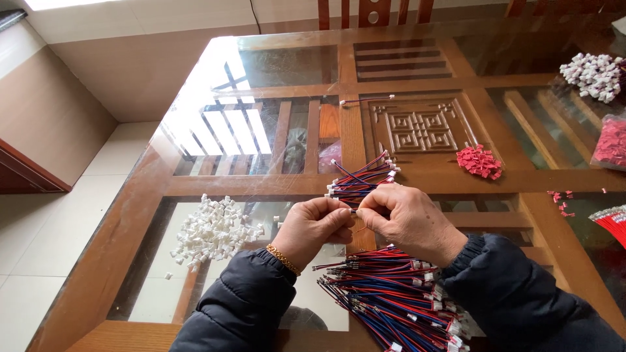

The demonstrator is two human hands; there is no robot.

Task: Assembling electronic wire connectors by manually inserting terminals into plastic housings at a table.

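Together pinched, left hand [312, 225] and right hand [404, 218] closed on thin red-and-blue wire lead [355, 211], lying crosswise between fingertips.

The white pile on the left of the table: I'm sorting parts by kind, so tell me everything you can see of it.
The white pile is a loose heap of small, blocky, plastic-looking connector housings, all white. It lies on the glass table top, over a pane near the table's left edge, left of the left hand. A few strays lie scattered round its rim, some towards that hand. Neither hand touches it, and no wires reach it. Finer details are too small to tell.
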